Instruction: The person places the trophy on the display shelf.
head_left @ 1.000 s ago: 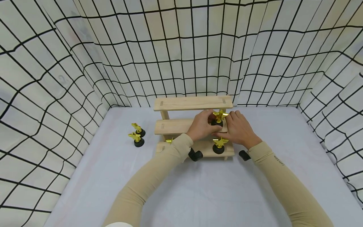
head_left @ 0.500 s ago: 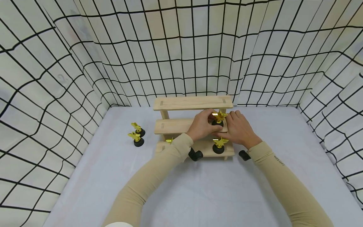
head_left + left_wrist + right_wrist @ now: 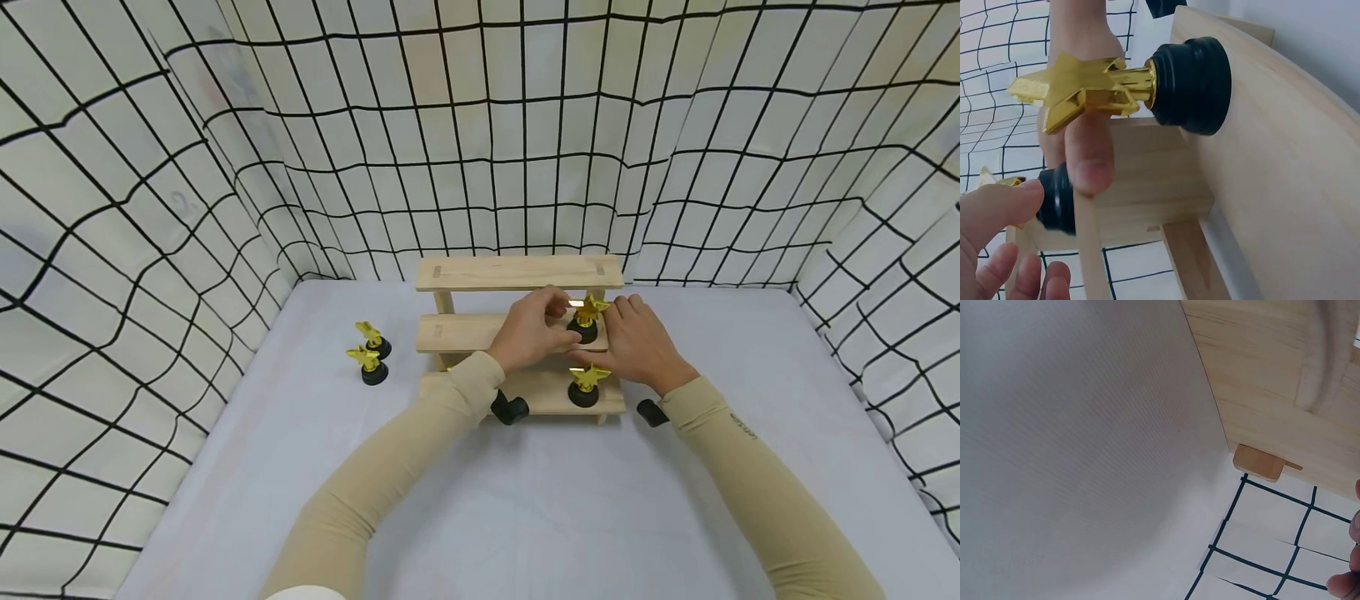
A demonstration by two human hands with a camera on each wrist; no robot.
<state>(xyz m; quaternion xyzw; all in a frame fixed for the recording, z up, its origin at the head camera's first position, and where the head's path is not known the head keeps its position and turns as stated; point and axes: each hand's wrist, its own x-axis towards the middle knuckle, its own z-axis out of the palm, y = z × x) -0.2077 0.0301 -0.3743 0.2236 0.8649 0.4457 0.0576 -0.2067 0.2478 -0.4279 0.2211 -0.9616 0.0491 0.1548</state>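
A small gold star trophy (image 3: 588, 318) with a black round base stands upright at the right end of the middle tier of a wooden three-tier shelf (image 3: 461, 333). My left hand (image 3: 528, 329) is just left of it, thumb at its base and fingers loosely parted, not wrapped round it. In the left wrist view the thumb lies against that black base (image 3: 1057, 200). My right hand (image 3: 637, 346) grips the right end of the middle tier, thumb at the front. Below, another star trophy (image 3: 585, 385) stands on the bottom tier; its black base (image 3: 1194, 84) looms close in the left wrist view.
Two more gold trophies (image 3: 367, 362) stand on the white table (image 3: 540, 517), left of the shelf. A speck of gold shows behind the left sleeve (image 3: 442, 408) on the bottom tier. Black netting (image 3: 525, 167) over white walls encloses the back and sides.
My left fingers have loosened and drawn slightly away from the trophy, which stays on the middle tier. The right hand keeps its hold. The head view has shifted a little.
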